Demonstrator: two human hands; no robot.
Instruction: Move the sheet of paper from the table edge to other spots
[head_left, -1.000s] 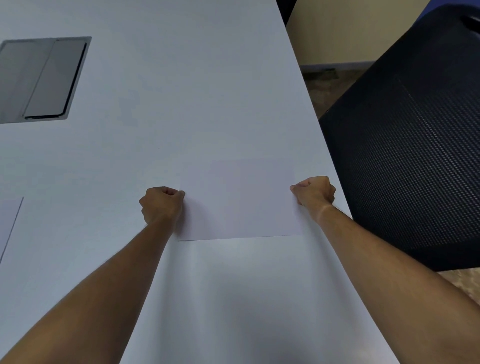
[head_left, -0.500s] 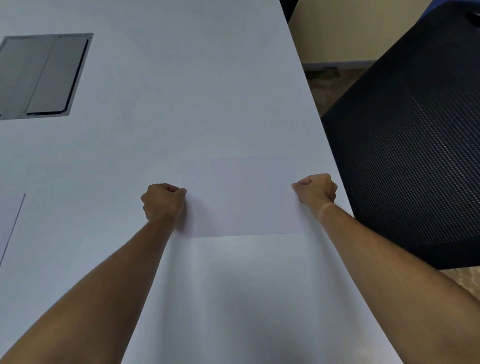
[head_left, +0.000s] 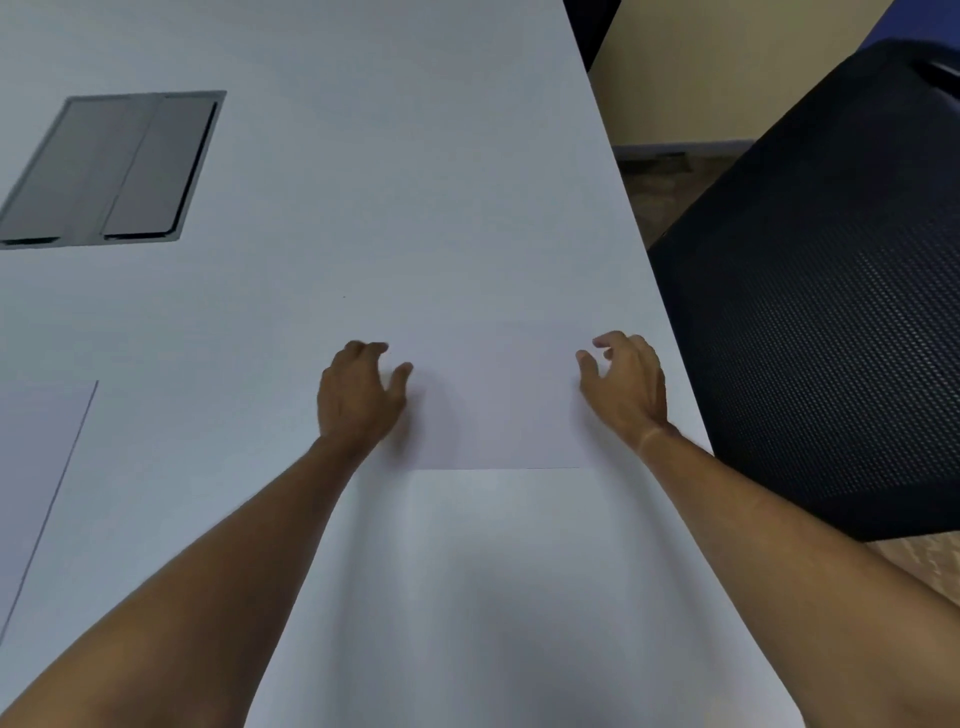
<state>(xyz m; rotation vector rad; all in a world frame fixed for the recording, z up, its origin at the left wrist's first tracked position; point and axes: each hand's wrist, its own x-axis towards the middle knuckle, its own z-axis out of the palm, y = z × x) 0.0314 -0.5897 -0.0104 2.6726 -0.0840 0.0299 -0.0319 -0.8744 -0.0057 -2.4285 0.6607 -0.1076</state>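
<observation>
A white sheet of paper (head_left: 493, 400) lies flat on the white table (head_left: 363, 208), close to the table's right edge. My left hand (head_left: 358, 389) hovers over the sheet's left edge with fingers spread and nothing in them. My right hand (head_left: 623, 384) is at the sheet's right edge, fingers also apart and holding nothing. The sheet's near edge shows as a faint line between my wrists; its side edges are hidden under my hands.
A grey recessed cable hatch (head_left: 114, 166) sits in the table at the far left. Another sheet of paper (head_left: 36, 467) lies at the left border. A black mesh chair (head_left: 831, 312) stands right beside the table's right edge.
Both hands were closed in pinches on the sheet's side edges; now both have opened and let go. The sheet lies flat, slightly farther from me than before.
</observation>
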